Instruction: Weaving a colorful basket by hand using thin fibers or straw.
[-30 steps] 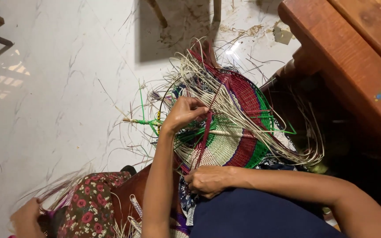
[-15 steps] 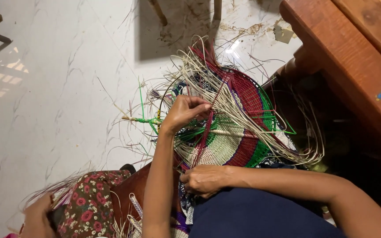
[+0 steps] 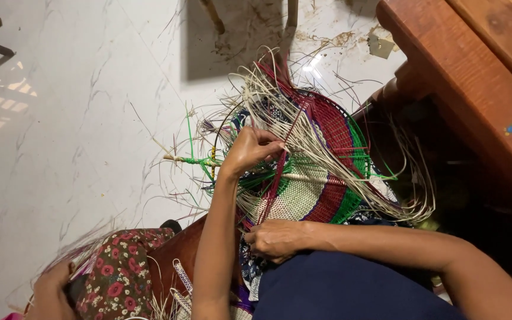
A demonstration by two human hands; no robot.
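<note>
A round woven piece (image 3: 318,184) in maroon, green and cream bands rests on my lap, with many loose pale strands (image 3: 351,172) fanning off it. My left hand (image 3: 250,151) reaches up onto its middle, fingers closed on a thin strand near a maroon strip (image 3: 280,178). My right hand (image 3: 277,239) grips the near edge of the woven piece just above my dark blue clothing (image 3: 339,290). A stick (image 3: 176,159) bound with green cord juts out to the left.
A red-brown wooden bench (image 3: 475,77) stands at the right. The white marble-pattern floor (image 3: 78,130) spreads to the left. Another person's hand (image 3: 51,290) and floral-print clothing (image 3: 120,278) show at the bottom left. Furniture legs (image 3: 214,18) stand at the top.
The other person's hand at the bottom left has shifted slightly right. My own two hands stay in nearly the same places on the woven piece.
</note>
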